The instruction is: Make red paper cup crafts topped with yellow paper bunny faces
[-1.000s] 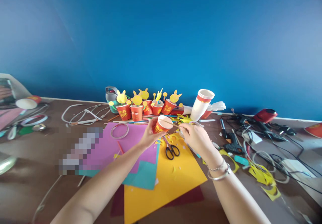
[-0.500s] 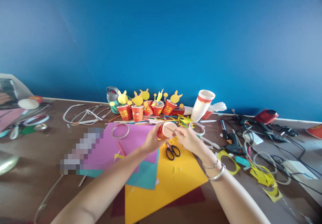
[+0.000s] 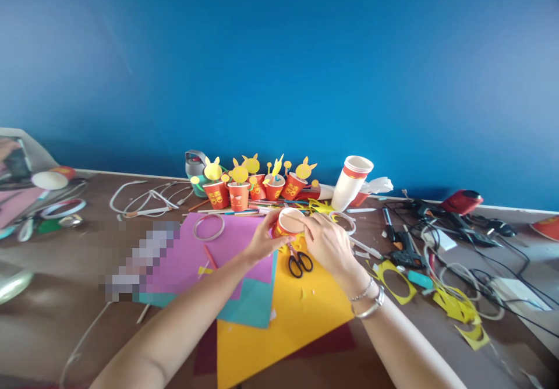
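A red paper cup (image 3: 292, 221) with a white rim is upright above the coloured paper, its mouth facing up. My left hand (image 3: 263, 239) grips it from the left, thumb across the front. From the right, my right hand (image 3: 328, 240) is closed at the cup's rim. A thin, light brown stick seems to run from its fingertips over the mouth of the cup; its exact kind is too small to tell. Just below the hands, black-handled scissors (image 3: 300, 264) lie on a yellow sheet (image 3: 288, 331).
Behind the hands stand several red cups (image 3: 239, 197) with yellow paper animal heads. A stack of white cups (image 3: 351, 184) leans right of them. Purple paper (image 3: 240, 232) and a tape roll (image 3: 208, 227) lie left. Yellow scraps (image 3: 396, 281), a glue gun (image 3: 406, 255) and cables are right.
My right hand has turned over, its back now facing up, and lies closer against the cup. The cup stands more upright and slightly higher. My left hand has shifted its hold a little.
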Demonstrator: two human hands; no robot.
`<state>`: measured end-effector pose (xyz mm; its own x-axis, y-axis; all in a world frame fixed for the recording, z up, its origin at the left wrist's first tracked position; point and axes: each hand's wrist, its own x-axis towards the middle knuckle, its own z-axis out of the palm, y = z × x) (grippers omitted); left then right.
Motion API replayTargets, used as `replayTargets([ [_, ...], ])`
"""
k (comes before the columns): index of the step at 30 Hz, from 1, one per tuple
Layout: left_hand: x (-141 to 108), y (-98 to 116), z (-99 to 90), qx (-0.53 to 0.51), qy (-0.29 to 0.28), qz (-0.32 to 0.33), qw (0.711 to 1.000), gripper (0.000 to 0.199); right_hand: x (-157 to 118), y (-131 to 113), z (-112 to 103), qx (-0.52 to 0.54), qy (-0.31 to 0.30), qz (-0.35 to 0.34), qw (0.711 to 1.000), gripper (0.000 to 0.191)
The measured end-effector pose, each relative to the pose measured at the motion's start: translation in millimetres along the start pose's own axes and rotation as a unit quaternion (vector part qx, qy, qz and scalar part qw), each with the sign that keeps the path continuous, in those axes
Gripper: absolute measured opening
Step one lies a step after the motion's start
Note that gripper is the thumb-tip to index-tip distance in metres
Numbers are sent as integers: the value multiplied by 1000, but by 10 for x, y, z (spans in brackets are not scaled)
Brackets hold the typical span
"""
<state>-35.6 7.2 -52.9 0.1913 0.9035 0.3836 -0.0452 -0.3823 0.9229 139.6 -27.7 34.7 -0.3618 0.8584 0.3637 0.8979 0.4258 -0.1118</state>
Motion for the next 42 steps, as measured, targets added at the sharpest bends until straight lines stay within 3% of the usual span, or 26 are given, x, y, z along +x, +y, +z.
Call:
replayTargets([
  [8, 14, 24, -13, 101, 46, 48, 993, 59, 4, -22, 33, 28, -80, 84, 993, 20],
  [11, 4, -6, -27, 148, 56, 68, 985, 59, 10, 23, 32, 112, -73, 81, 988, 16],
  [15, -8, -66, -55, 204, 59, 110, 971, 62, 41, 74, 45, 311, -126, 93, 937, 25],
  [18, -6, -95, -73, 232, 50, 141, 961, 60, 48, 90, 51, 374, -182, 135, 899, 23],
  [22, 0, -105, -77, 261, 68, 156, 950, 58, 16, 88, 9, 226, -84, 117, 963, 11],
  [24, -3, -90, -67, 298, 80, 158, 938, 59, 3, 68, -22, 136, -65, 112, 982, 5],
  [29, -28, -7, -42, 373, 64, 193, 905, 56, 6, 22, -38, 85, -120, 77, 986, 25],
  [34, -39, 10, -41, 401, 78, 191, 892, 55, -19, 43, -61, 80, -115, 102, 985, 12],
  [38, -43, -4, -28, 381, 82, 186, 902, 59, -34, 45, -61, 77, -126, 83, 986, 18],
  [42, -40, -1, -26, 312, 68, 153, 935, 59, -21, 94, -9, 126, -126, 43, 983, 22],
])
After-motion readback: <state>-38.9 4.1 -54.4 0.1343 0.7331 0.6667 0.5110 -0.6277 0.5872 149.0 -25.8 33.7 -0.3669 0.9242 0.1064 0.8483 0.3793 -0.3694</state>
